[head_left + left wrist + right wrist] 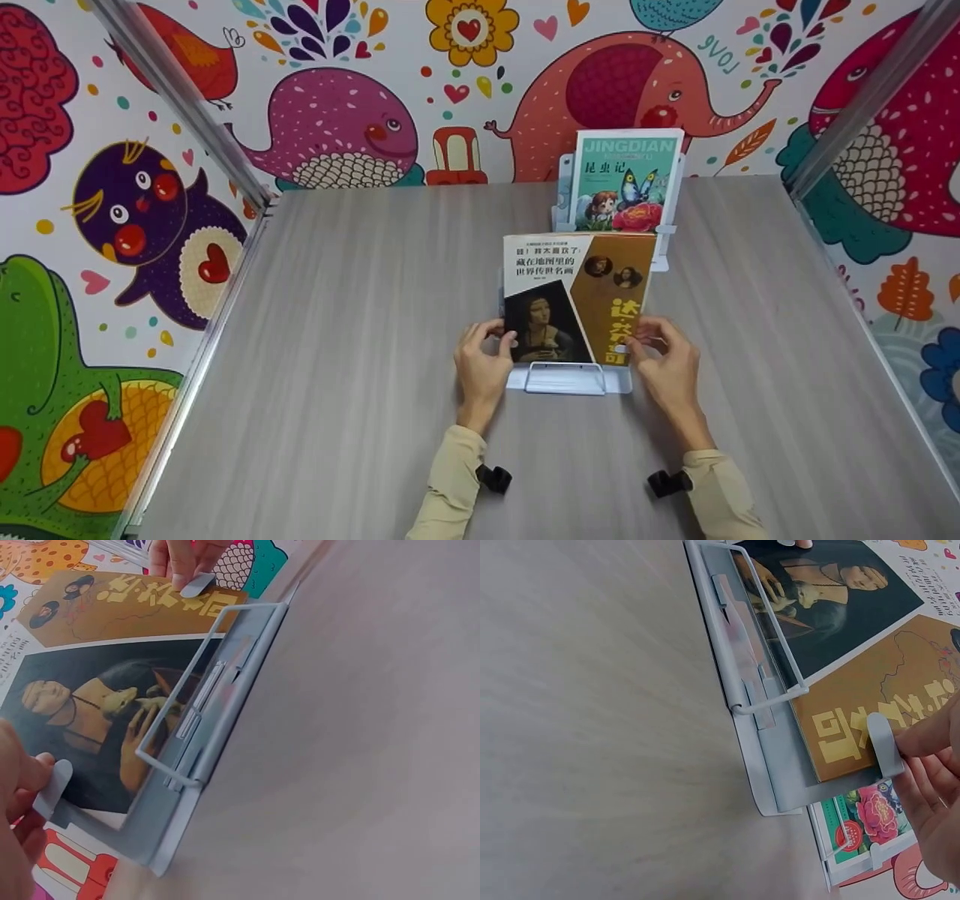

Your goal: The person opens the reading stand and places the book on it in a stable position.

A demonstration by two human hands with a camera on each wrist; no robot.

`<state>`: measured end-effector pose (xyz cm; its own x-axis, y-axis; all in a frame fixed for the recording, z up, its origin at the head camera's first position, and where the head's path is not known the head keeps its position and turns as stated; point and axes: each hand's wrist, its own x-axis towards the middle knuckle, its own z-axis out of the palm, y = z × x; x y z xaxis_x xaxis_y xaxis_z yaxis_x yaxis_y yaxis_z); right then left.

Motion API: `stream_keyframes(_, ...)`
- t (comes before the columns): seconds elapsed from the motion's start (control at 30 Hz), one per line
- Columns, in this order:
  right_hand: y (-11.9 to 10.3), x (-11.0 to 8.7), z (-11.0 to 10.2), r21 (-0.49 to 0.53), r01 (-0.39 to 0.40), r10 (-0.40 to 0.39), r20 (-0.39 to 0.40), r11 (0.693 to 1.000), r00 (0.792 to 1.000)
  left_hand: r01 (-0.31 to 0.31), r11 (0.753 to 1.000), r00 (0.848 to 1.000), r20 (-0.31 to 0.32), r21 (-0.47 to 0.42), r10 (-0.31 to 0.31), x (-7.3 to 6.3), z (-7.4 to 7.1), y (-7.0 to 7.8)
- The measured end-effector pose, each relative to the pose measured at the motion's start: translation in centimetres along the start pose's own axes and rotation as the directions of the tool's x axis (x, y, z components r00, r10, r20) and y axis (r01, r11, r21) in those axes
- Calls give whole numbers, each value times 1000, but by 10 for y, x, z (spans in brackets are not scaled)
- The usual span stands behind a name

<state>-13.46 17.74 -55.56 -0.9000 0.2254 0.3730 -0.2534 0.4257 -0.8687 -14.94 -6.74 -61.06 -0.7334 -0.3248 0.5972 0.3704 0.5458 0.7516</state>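
A brown, white and black art book [540, 322] leans upright on a pale blue-grey book stand [619, 380], with a wire bar across its lower front. At the stand's left edge my left hand [482, 369] grips the side, its thumb beside a rounded page clip [54, 787]. My right hand [671, 365] pinches the right edge, where another rounded page clip [886, 746] lies over the book's cover. Fingertips behind the stand are partly hidden.
Behind the art book, a green insect book [628, 184] stands on a second white book stand [661, 244]. Both stand on a grey wood-grain table [360, 337]. Cartoon-printed walls [337, 127] and metal posts [202, 105] enclose the back and sides.
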Motion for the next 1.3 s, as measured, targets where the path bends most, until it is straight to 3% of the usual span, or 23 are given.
stream_keyframes(0.3, 1, -2, 0, -1, -18, 18, -3, 1000, 1000, 0, 1000, 1000, -7, -5, 0, 1, 2, 0)
stream_keyframes(0.9, 4, -1, 2, 54, 65, -64, -23, 996, 998, 18, 1000, 1000, -23, -8, -18, -1, 1, -1)
stream_keyframes(1.03, 12, -2, 5, 78, 128, -125, -52, 989, 991, 57, 998, 998, -18, 3, -57, -2, -1, -1)
stream_keyframes(1.13, 27, -4, 7, 57, 155, -150, -77, 986, 986, 106, 994, 994, 2, -36, -106, -5, -2, -1)
stream_keyframes(1.3, 51, -13, 3, -10, 41, -42, -60, 999, 997, 213, 968, 976, 76, -136, -204, -13, -7, -5)
